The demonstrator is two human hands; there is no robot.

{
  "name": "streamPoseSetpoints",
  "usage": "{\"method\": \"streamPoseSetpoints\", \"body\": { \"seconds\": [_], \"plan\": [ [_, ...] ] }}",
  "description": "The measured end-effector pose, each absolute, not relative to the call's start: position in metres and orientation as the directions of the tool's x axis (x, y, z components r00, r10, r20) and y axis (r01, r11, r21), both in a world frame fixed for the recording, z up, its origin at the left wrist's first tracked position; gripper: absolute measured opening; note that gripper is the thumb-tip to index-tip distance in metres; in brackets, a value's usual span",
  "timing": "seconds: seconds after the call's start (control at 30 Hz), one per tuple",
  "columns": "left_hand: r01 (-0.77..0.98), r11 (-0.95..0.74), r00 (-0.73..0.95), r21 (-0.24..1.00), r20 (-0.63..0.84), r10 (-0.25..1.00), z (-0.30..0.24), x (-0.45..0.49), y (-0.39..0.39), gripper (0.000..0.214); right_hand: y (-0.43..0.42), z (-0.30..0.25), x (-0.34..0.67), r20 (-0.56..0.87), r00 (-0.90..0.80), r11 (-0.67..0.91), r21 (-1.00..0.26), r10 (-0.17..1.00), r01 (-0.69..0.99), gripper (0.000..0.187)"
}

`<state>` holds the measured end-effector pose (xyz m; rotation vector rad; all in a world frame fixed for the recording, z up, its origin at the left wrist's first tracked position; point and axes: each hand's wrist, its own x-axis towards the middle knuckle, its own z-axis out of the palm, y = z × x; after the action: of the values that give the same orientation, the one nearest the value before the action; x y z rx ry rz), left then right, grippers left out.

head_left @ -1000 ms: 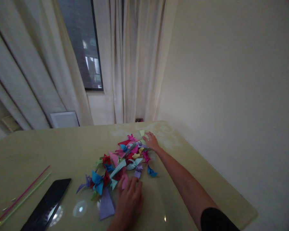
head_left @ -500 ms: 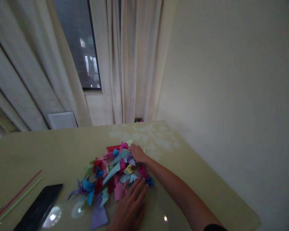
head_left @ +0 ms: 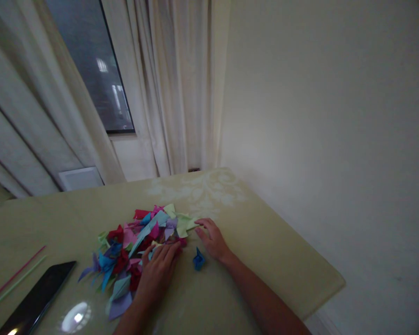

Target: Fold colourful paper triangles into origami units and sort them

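Note:
A heap of colourful folded paper pieces (head_left: 149, 228) lies on the table, in red, pink, blue, purple and pale green. My left hand (head_left: 160, 266) rests palm down over the heap's near right side, fingers stretched out and covering some pieces. At the heap's right edge, my right hand (head_left: 211, 238) has its thumb and index finger at the tip of a pale green folded paper (head_left: 185, 225), seemingly pinching it. A small blue folded paper (head_left: 198, 259) sits apart from the heap, between my two hands. A flat purple paper (head_left: 120, 307) sticks out at the near side.
A black phone-like slab (head_left: 38, 298) lies at the table's left, with a pink stick (head_left: 17, 273) and a green stick (head_left: 16, 284) beyond it. The table (head_left: 272, 251) ends at a wall on the right. Curtains (head_left: 181, 93) hang behind its far edge.
The view has shifted to the right. My right hand has drawn back from the heap's top to its right edge, where more pale green paper shows. My left hand has moved further onto the heap.

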<state>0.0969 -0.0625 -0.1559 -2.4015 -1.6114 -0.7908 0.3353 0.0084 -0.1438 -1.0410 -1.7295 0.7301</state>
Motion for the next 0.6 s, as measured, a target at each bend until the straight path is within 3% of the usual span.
{"method": "streamPoseSetpoints", "body": {
  "seconds": [0.13,0.27,0.43,0.6],
  "plan": [
    [0.879,-0.411,0.243,0.242,0.514,0.823,-0.160,0.081,-0.064,0.030,0.003,-0.126,0.338,0.425,-0.400,0.562,-0.756,0.812,0.337,0.045],
    [0.886,-0.357,0.095,0.296,0.636,0.765,-0.154,0.074,-0.071,0.026,-0.001,-0.115,0.351,0.367,-0.536,0.603,-0.704,0.761,0.375,0.056],
    [0.764,-0.397,-0.092,0.509,0.694,0.714,-0.135,0.085,-0.084,0.031,0.000,-0.126,0.350,0.218,-0.588,0.521,-0.747,0.779,0.413,0.029],
    [0.501,-0.342,-0.228,0.795,0.502,0.834,-0.126,0.104,-0.095,0.033,0.005,-0.135,0.344,0.191,-0.539,0.475,-0.753,0.821,0.456,0.013]
  ]
}}
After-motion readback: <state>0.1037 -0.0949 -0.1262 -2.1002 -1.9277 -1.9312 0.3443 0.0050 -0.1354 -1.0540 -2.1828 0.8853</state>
